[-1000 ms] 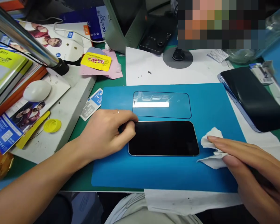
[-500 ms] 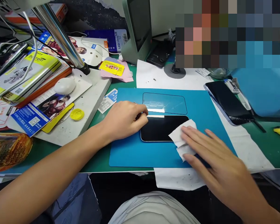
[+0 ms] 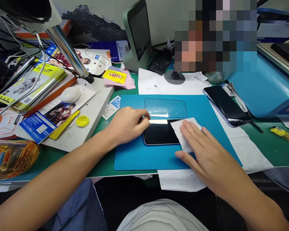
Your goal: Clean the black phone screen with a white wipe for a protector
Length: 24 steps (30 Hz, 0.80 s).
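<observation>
A black-screened phone (image 3: pixel 161 136) lies face up on the blue mat (image 3: pixel 132 157). My left hand (image 3: pixel 128 125) is closed at its upper left corner, with thumb and curled fingers against the edge; the exact contact is partly hidden. Flat under the outstretched fingers of my right hand (image 3: pixel 199 144) is a white wipe (image 3: pixel 183 136), pressed over the phone's right part and hiding that end. My right thumb is spread away toward the mat. Just above the phone lies a clear screen protector (image 3: pixel 167 108) with a dark outline.
Another phone (image 3: pixel 226 106) rests at the right, near a yellow cutter (image 3: pixel 284 136). Boxes (image 3: pixel 31 83) and a white mouse (image 3: pixel 70 94) crowd the left, beside a metal lamp post (image 3: pixel 69 51). A green-framed screen device (image 3: pixel 137 38) stands behind. A person's blurred shape is at upper right.
My right hand has shifted slightly left and up with the wipe, which now lies flatter on the phone. My left hand stays at the phone's corner. The view has turned a little.
</observation>
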Tool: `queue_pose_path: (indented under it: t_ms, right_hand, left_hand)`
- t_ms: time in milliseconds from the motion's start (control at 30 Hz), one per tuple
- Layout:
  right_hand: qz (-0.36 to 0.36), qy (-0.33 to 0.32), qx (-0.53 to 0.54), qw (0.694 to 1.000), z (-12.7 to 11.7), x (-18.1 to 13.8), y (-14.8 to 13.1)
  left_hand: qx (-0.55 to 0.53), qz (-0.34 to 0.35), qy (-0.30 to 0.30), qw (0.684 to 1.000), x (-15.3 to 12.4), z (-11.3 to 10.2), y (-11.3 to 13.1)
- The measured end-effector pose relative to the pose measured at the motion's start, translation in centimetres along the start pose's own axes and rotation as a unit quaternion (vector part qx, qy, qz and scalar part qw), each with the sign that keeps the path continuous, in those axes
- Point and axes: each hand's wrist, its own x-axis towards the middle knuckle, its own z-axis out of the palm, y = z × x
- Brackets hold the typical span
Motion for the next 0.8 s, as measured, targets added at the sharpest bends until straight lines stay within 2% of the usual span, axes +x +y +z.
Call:
queue_pose_path:
  t_ms: [133, 267, 433, 567, 667, 800]
  right_hand:
    - [-0.010, 0.024, -0.024, 0.999, -0.1, 0.2, -0.3]
    - [-0.028, 0.041, -0.060, 0.997, -0.5, -0.5, -0.9]
    - [-0.038, 0.033, -0.099, 0.994, -0.2, 1.1, -1.1]
    - [-0.052, 0.031, -0.116, 0.991, -1.1, 0.4, -1.9]
    - [-0.058, 0.021, -0.104, 0.993, -2.0, 0.0, -1.7]
    - [-0.037, -0.004, -0.035, 0.999, -2.4, 1.6, 0.0]
  left_hand:
    - [-0.039, -0.011, 0.005, 0.999, 0.0, 0.0, 0.0]
    - [-0.026, -0.002, 0.006, 1.000, 0.2, 0.0, -0.1]
    - [-0.019, -0.006, 0.006, 1.000, 0.2, -0.1, -0.1]
    - [-0.021, -0.013, 0.007, 1.000, 0.2, -0.2, 0.1]
    - [-0.004, -0.013, 0.000, 1.000, 0.2, -0.2, 0.1]
    - [0.005, -0.008, -0.007, 1.000, 0.2, -0.1, 0.0]
